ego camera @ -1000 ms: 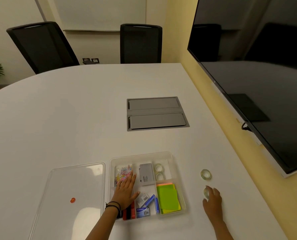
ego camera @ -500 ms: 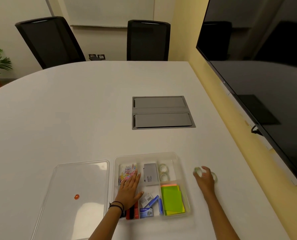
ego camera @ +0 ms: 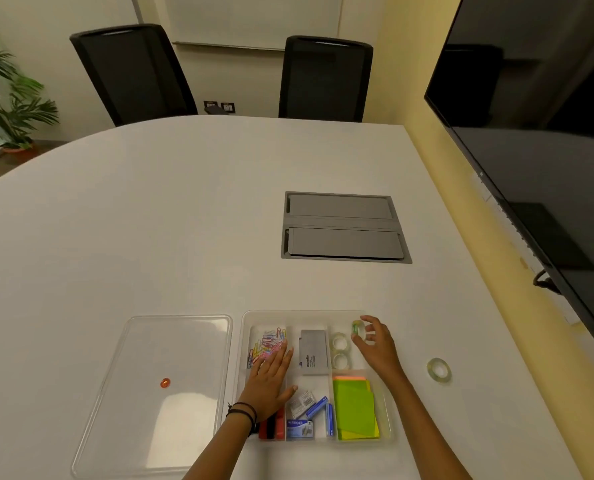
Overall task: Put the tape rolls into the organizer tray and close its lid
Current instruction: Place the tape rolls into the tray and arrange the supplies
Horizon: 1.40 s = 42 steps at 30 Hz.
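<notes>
Tape roll (ego camera: 357, 328) with a green core is pinched in the fingertips of the right hand (ego camera: 375, 344), held over the far-right compartment of the organizer tray (ego camera: 385, 434). Two more clear tape rolls (ego camera: 339, 350) already lie flat in that same compartment, one behind the other. Another loose tape roll (ego camera: 439, 370) lies flat on the bench (ego camera: 150, 237), right of the tray, well apart from it.

Left hand (ego camera: 269, 382) lies flat and spread, palm down, on the tray's left side, fingers reaching onto the coloured paper clips (ego camera: 266, 342); it grips nothing. Black bands on that wrist.

Tray also holds a grey box (ego camera: 312, 351) in the far-middle compartment, staple boxes (ego camera: 306, 415) near-middle, green sticky notes (ego camera: 355, 410) near-right, and red and black items (ego camera: 271, 429) near-left, partly hidden by the wrist.

Clear lid (ego camera: 170, 341) lies flat on the bench just left of the tray, edges nearly touching, an orange knob (ego camera: 165, 383) at its centre. Tray uncovered.
</notes>
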Motion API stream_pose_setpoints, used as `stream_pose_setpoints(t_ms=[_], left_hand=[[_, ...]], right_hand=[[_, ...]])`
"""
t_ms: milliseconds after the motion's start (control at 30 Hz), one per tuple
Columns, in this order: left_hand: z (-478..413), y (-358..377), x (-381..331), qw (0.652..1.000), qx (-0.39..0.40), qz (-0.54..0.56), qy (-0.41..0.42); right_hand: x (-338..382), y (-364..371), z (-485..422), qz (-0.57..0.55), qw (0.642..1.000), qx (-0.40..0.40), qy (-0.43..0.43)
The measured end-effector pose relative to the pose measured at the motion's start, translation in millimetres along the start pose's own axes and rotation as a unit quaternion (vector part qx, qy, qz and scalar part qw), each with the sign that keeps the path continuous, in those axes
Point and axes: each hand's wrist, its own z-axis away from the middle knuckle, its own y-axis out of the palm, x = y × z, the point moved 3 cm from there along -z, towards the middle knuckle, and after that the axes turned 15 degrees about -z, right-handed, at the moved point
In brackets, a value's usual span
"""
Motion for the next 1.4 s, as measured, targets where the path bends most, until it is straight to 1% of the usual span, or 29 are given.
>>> stream_pose_setpoints(t_ms=[167,333,500,600,767,900,1000,1100,1167,1267,1400], left_hand=[[-1,3,0,1.000,0.001,-0.002,-0.003],[0,4,0,1.000,-0.001,-0.002,-0.006],[-1,5,0,1.000,-0.001,0.001,-0.006],[-1,5,0,1.000,0.002,-0.002,-0.006],[-2,6,1,1.000,0.002,-0.002,-0.008],[-2,5,1,1.000,0.000,0.003,-0.009],[-2,4,1,1.000,0.003,0.006,-0.010],[-1,3,0,1.000,0.009,0.008,-0.012],[0,2,-1,1.000,0.013,0.011,-0.013],[0,1,0,1.000,0.017,0.009,-0.015],[1,0,0,1.000,0.022,0.009,-0.017]], right_hand=[[-8,11,0,0.085,0.994,0.070,-0.015],[-13,15,4,0.140,0.983,0.114,-0.013],[-15,19,3,0.228,0.961,0.154,-0.012],[-19,22,2,0.253,0.951,0.176,-0.004],[-25,22,0,0.245,0.955,0.166,0.019],[-26,20,-1,0.245,0.956,0.164,0.019],[-29,20,1,0.285,0.945,0.162,0.019],[-31,22,7,0.360,0.920,0.155,0.014],[-32,26,10,0.387,0.911,0.142,0.012],[-35,29,13,0.371,0.919,0.138,0.005],[-40,26,17,0.375,0.913,0.163,0.002]])
